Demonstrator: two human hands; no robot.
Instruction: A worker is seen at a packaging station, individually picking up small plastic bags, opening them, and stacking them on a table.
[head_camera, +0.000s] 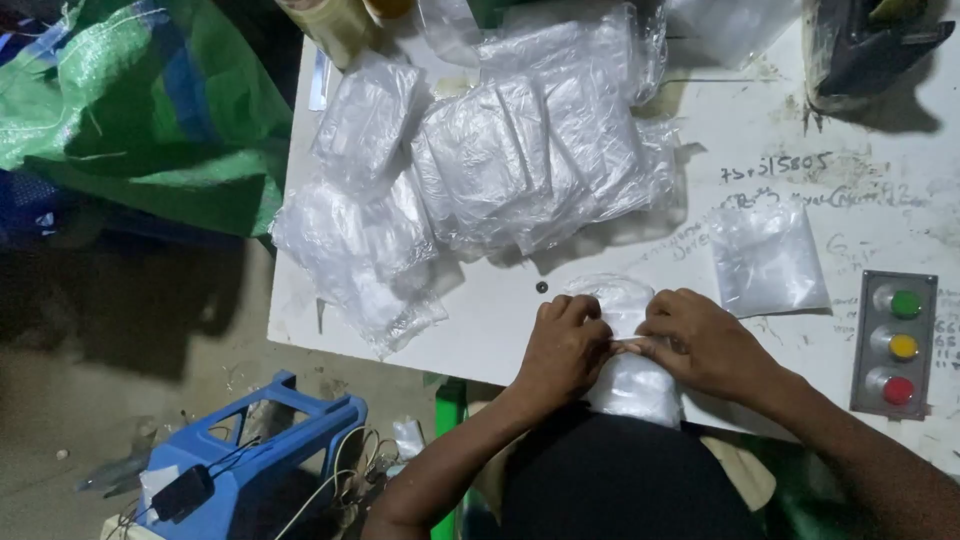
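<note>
— Where does the white packet (630, 345) lie against the person's hands?

— At the near edge of the white table (500, 310), right in front of the body. Its long axis runs away from the person, one end up on the tabletop, the other hanging over the edge toward the dark lap.

— And the hands?

— They flank it across its middle. The left hand (565, 345) comes in from the left, the right hand (700, 340) from the right, and the fingertips meet on top of the packet, pinched together on its plastic (what exactly sits between the fingers is too small to tell). Neither is nearer; both are touching it.

— Anything else close by?

— A loose clear bag (765, 258) lies just beyond the right hand, the heap of clear bags (480, 170) farther off to the left, and a button box (895, 343) with green, yellow and red buttons at the right.
</note>
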